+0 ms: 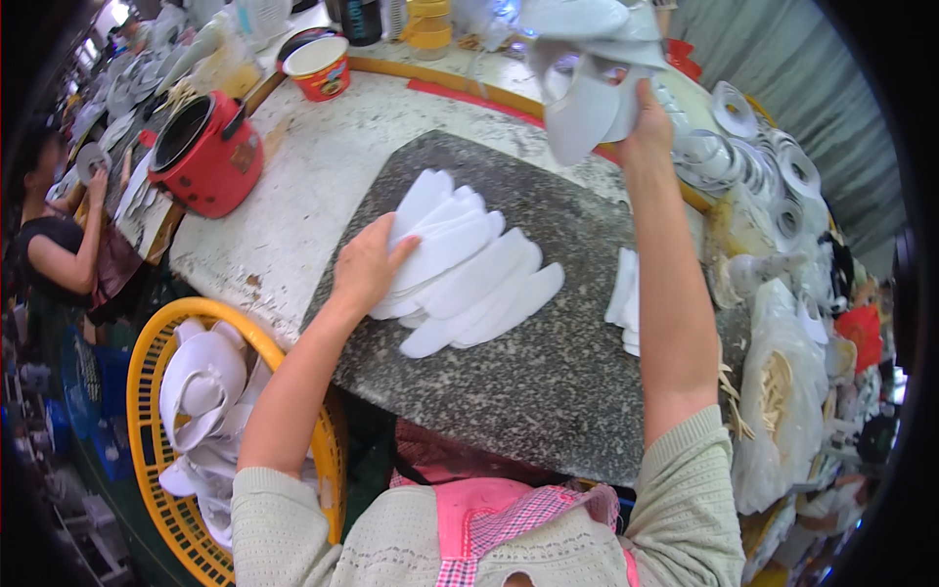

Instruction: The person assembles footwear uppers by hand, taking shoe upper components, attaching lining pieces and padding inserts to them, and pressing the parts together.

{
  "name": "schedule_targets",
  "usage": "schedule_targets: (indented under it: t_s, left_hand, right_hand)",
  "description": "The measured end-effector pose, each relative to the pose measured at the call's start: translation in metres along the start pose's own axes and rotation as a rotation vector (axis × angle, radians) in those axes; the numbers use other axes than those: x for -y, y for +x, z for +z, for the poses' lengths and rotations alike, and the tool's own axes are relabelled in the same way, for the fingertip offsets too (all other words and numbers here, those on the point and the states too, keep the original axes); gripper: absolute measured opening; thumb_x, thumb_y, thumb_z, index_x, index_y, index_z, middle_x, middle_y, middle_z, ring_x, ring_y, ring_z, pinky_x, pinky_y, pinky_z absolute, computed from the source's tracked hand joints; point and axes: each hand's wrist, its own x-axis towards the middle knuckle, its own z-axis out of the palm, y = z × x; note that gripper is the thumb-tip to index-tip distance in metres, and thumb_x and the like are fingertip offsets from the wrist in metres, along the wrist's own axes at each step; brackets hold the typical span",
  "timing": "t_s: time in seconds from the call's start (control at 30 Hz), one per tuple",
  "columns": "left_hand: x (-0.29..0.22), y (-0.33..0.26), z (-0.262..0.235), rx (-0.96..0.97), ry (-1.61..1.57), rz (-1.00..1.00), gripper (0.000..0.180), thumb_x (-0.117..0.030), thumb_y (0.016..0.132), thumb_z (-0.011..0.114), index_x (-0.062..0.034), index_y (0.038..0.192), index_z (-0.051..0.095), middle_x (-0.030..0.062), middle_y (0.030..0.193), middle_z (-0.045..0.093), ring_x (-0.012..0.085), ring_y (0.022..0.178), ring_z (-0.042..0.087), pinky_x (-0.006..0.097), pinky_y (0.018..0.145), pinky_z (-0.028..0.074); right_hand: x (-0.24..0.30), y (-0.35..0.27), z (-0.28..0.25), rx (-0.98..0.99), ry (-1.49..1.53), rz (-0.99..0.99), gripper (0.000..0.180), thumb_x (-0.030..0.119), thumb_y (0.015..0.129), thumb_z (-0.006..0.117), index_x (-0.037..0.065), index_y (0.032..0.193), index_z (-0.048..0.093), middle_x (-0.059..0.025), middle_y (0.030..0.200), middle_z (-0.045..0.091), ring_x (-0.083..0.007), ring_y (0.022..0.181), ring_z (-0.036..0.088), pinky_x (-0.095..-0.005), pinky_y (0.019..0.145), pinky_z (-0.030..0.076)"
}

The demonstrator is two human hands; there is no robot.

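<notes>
A fanned pile of thin white pieces with rounded ends lies on a dark speckled stone slab. My left hand grips the pile's left edge, its thumb over the top. Up at the far right, my right hand is closed on the lower edge of several white curved pieces with cut-out openings, held above the table's back edge. Its fingers are partly hidden behind them. A smaller stack of white strips sits on the slab, partly covered by my right forearm.
A yellow basket of white parts stands at my left. Behind it are a red pot and a red paper tub. White rings and a plastic bag crowd the right side. Another person sits far left.
</notes>
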Motion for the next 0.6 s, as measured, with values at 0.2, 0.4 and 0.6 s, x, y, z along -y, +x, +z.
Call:
schedule_targets:
  t_s: [0.2, 0.4, 0.6]
  left_hand:
    - [-0.105, 0.022, -0.025, -0.268, -0.088, 0.508, 0.033, -0.011, 0.077, 0.067, -0.0028, 0.108, 0.06, 0.0138, 0.098, 0.06, 0.0304, 0.093, 0.056, 0.038, 0.081, 0.045]
    - [-0.169, 0.095, 0.002, 0.357, -1.023, -0.063, 0.057, -0.051, 0.082, 0.057, -0.0004, 0.107, 0.062, 0.0114, 0.096, 0.063, 0.0232, 0.089, 0.056, 0.034, 0.079, 0.042]
    - [-0.206, 0.078, 0.01, 0.449, -1.011, -0.078, 0.06, -0.045, 0.078, 0.064, -0.0008, 0.117, 0.051, 0.0133, 0.103, 0.059, 0.018, 0.096, 0.052, 0.034, 0.083, 0.037]
  right_hand:
    - [0.058, -0.024, -0.044, -0.133, -0.235, -0.121, 0.026, 0.015, 0.093, 0.048, -0.007, 0.108, 0.05, -0.0168, 0.095, 0.062, -0.0262, 0.085, 0.061, -0.0392, 0.08, 0.05]
    - [0.031, -0.086, -0.049, 0.063, -0.309, -0.047, 0.02, 0.014, 0.09, 0.055, -0.003, 0.1, 0.055, -0.0141, 0.088, 0.065, -0.0188, 0.073, 0.063, -0.0313, 0.066, 0.053]
    - [0.023, -0.102, -0.048, 0.222, -0.453, -0.295, 0.022, 0.015, 0.091, 0.054, 0.0, 0.107, 0.056, -0.0103, 0.097, 0.064, -0.012, 0.078, 0.061, -0.0251, 0.066, 0.05]
